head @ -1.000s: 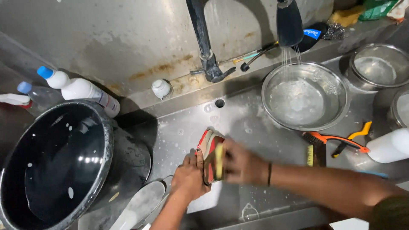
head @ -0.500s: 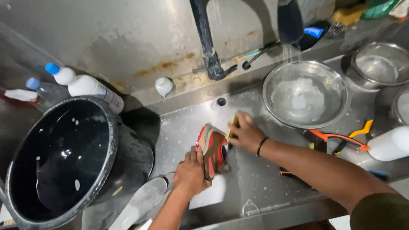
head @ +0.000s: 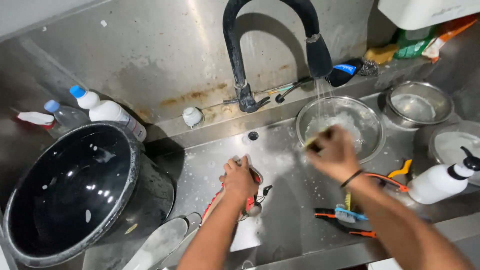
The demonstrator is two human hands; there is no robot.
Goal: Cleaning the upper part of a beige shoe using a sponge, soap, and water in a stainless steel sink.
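My left hand (head: 238, 179) grips a red and black utensil (head: 252, 200) and holds it against the floor of the steel sink (head: 280, 165). My right hand (head: 332, 150), blurred by motion, holds a yellow sponge (head: 314, 141) at the rim of a steel bowl (head: 370, 137). Water runs from the black tap (head: 318, 55) into that bowl. A dark band sits on my right wrist.
A large black pot (head: 75, 190) stands at the left, with a lid (head: 157, 245) in front. White bottles (head: 107, 111) lean on the back wall. Two more steel bowls (head: 417, 102) are at the right, beside a white pump bottle (head: 440, 181), orange tools and a brush (head: 345, 214).
My right hand has left the utensil and moved right with the sponge to the bowl under the running water. My left hand stays on the utensil.
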